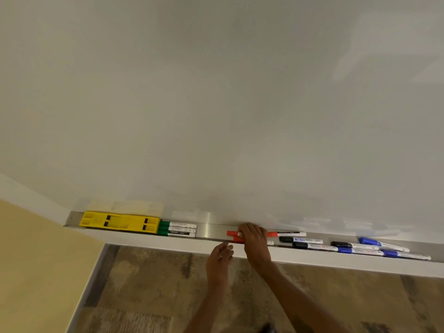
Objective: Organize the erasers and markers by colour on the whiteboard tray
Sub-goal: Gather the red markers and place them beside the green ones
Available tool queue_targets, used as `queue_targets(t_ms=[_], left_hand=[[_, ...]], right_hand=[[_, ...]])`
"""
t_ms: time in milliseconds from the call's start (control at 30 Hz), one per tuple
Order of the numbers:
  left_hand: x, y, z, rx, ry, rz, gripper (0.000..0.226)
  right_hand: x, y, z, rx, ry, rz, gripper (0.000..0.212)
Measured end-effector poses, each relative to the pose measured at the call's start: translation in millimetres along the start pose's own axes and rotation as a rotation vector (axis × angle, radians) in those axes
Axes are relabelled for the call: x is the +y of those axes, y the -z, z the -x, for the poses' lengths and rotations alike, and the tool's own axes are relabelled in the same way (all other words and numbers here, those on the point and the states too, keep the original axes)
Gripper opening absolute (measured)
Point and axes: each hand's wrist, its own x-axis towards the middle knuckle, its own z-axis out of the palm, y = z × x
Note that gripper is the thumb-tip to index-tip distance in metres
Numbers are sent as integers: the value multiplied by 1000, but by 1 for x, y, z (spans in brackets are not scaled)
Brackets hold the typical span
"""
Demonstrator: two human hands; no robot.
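A metal whiteboard tray [211,230] runs left to right. At its left end lie two yellow erasers [120,221], then three green markers [177,229]. My right hand [253,239] rests over two red markers [232,233] in the middle of the tray, fingers curled on them. A third red marker [286,234] lies just right of that hand. My left hand [219,259] hovers below the tray's front edge, fingers loosely apart, holding nothing. Black markers [300,240] and blue markers [382,245] lie mixed further right.
The whiteboard [216,104] fills the view above the tray. A yellow wall [36,272] stands at the left. Patterned floor [149,292] lies below. A bare stretch of tray sits between the green and red markers.
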Motion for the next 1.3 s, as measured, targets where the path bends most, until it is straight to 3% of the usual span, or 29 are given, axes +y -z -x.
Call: queue_targets(t_ms=[133,233,367,433,500,600,667,833,1133,1233,1300], left_hand=[[11,-8,0,11,61,173,25],[20,-16,-2,-9,131,330,26],[27,-21,-2,-6,109,432,26],[28,-17,-3,12,107,493,27],[26,-9,-2,34,124,521,27],[13,1,2,39,148,457,21],[3,4,6,29,173,450,22],[-12,-3,12,16,211,474,38],[2,-33,17,-116,179,505,30],[0,-41,20,-127,188,506,19],[0,-45,21,-128,193,512,13]], right_hand=[[2,9,5,53,128,-43,48],[-11,10,15,77,214,-157,41],[-17,5,27,35,284,-174,47],[-4,7,30,58,240,-131,38],[11,12,30,46,82,-40,32],[29,13,29,-135,-49,124,37],[36,14,28,-203,-31,194,40],[39,22,18,-184,-14,177,39],[28,35,43,-169,160,-162,26],[42,43,49,-118,166,-57,26],[57,49,48,-8,50,78,24]])
